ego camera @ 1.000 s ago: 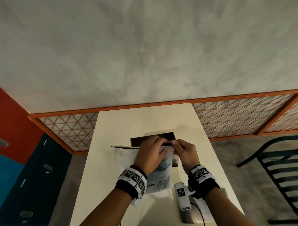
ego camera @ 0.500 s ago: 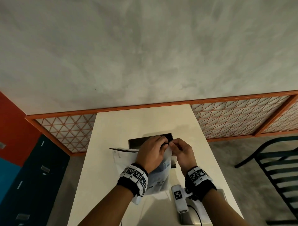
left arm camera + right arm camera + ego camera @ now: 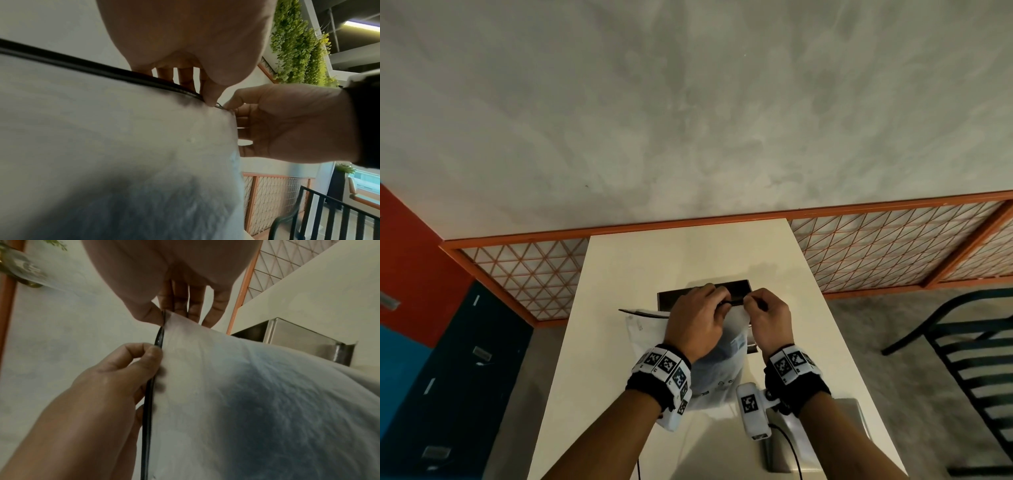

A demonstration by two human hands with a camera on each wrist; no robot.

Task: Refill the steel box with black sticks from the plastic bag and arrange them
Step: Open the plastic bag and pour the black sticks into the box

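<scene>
Both hands at bag point(image 3: 717, 363) top, above worktop point(image 3: 688, 253). Left hand point(image 3: 697, 320) pinches black zip strip point(image 3: 86, 65); right hand point(image 3: 768, 317) pinches bag corner beside it. Bag apparently sealed, dark sticks blurred inside. Box point(image 3: 732, 287) just behind hands, contents hidden. Early stage: opening bag; transfer and arranging all left.

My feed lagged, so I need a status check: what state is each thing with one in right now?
plastic bag: on the table, black zip strip at its top pinched by both hands, dark contents inside.
steel box: on the table behind the bag, contents not visible.
left hand: pinching the bag's zip strip.
right hand: pinching the same strip at its right end.
</scene>
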